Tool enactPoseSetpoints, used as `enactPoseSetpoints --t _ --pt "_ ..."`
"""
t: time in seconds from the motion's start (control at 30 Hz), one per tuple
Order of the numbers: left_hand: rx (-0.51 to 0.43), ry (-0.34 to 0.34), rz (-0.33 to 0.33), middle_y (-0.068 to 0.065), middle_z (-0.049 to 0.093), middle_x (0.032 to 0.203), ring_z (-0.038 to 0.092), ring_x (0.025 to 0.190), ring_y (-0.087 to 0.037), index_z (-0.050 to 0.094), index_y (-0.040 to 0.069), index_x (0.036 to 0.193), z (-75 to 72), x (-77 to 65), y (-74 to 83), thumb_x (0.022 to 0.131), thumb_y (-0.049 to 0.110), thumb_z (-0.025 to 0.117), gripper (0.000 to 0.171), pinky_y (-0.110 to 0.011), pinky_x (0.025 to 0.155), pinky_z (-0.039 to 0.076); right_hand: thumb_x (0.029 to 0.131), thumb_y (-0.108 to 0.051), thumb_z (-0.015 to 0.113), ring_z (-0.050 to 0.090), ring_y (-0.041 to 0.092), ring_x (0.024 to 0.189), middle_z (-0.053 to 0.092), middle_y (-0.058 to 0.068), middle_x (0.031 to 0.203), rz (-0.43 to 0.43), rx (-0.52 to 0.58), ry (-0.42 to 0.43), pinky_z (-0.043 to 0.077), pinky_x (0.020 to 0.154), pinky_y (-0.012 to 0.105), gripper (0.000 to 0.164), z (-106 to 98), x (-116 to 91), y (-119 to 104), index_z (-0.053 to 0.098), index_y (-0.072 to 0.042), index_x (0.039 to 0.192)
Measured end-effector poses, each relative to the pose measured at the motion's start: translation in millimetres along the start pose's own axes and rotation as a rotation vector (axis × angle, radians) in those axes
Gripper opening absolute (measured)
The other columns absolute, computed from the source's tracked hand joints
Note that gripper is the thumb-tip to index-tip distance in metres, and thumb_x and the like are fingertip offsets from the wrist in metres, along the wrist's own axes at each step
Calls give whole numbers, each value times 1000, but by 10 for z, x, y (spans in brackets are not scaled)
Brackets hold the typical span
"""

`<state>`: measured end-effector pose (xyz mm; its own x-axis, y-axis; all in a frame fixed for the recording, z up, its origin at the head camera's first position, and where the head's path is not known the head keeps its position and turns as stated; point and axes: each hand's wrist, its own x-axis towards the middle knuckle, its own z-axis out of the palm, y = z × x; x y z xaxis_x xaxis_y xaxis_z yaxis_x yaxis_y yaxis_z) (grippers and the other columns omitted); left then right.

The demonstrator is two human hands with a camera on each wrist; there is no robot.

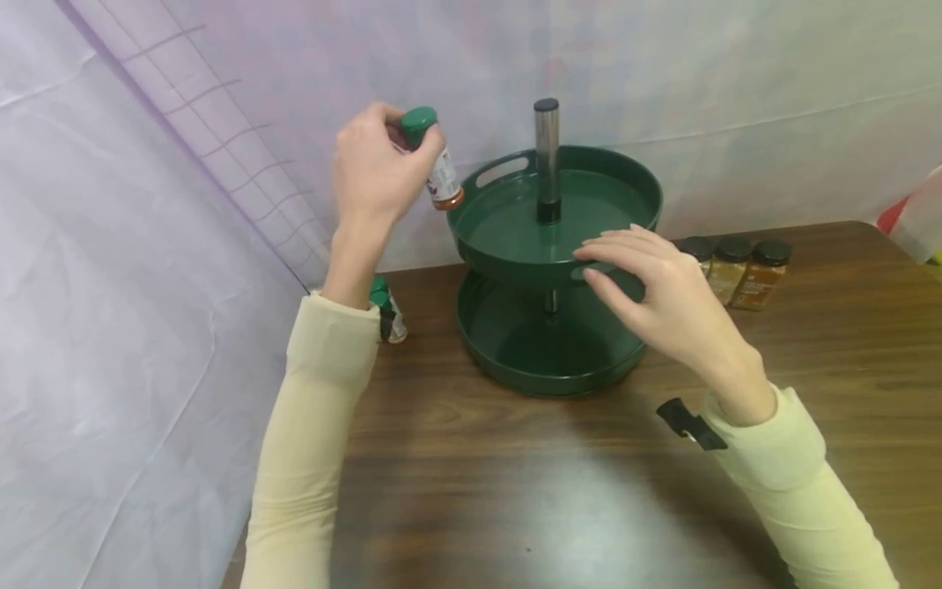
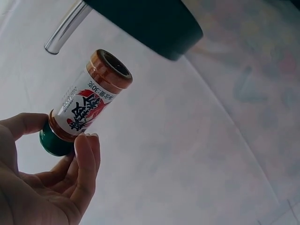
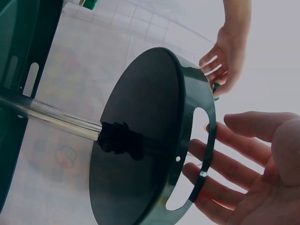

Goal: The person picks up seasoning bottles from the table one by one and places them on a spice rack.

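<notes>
The left hand (image 1: 379, 168) held a small clear spice jar with a green cap, white label and red-brown contents (image 1: 445, 180) by its cap end, tilted in the air beside the round dark-green upper tray (image 1: 603, 188). The right hand (image 1: 666, 298) was loosely spread at that tray's handle slot, thumb apart from the rim; whether its fingers hooked through could not be told. Holding well here called, in judgement, for a firm pinch on the cap, the jar's base kept clear of the rim, and light right-hand contact so the tray stayed level. The shiny metal post (image 1: 547, 159) rose through the upper tray's floor above the matching lower tray (image 1: 508, 356), part of whose inside was hidden. On the brown wood-grain bench (image 1: 478, 474), black-lidded clear jars (image 1: 761, 278) held yellowish and orange-brown contents; more green-capped jars (image 1: 397, 323) sat partly behind the left sleeve.
</notes>
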<state>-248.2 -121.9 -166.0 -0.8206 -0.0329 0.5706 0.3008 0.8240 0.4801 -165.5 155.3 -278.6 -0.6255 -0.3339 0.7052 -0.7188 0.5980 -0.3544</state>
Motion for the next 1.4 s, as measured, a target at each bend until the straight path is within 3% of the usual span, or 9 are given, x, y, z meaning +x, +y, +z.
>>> enactPoseSetpoints --t 0.2,0.43,0.9,1.27,1.4 --pt "-29 -88 8 -6 68 103 63 91 -16 65 7 122 218 78 110 97 36 59 39 -28 78 50 89 -4 76 61 33 118 71 14 119 3 -14 12 30 117 46 29 -40 -31 13 73 -4 118" --pt "32 -177 -38 -3 67 105 61 91 -14 65 9 121 382 185 205 98 39 58 38 -28 79 50 90 -4 75 60 33 118 70 13 120 0 -10 5 30 117 47 29 -51 -46 10 73 -5 119" --pt "53 -285 -78 -2 50 84 47 73 -16 50 11 94 647 329 69 98 40 60 31 -27 62 38 91 -5 74 59 33 121 70 12 121 -16 -22 0 31 117 48 29 -35 -49 -6 73 -5 119" --pt "75 -353 -113 -3 50 89 49 77 -18 53 11 104 708 343 18 101 43 56 32 -29 64 40 91 -4 74 58 34 123 70 13 122 -25 -27 -1 30 117 48 29 -41 -43 -24 72 -5 120" --pt "78 -355 -115 -5 56 99 53 82 -19 56 10 114 705 329 9 102 42 55 34 -30 66 43 91 -3 73 58 34 123 70 13 122 -33 -27 -4 30 117 47 30 -43 -33 -28 72 -5 120"
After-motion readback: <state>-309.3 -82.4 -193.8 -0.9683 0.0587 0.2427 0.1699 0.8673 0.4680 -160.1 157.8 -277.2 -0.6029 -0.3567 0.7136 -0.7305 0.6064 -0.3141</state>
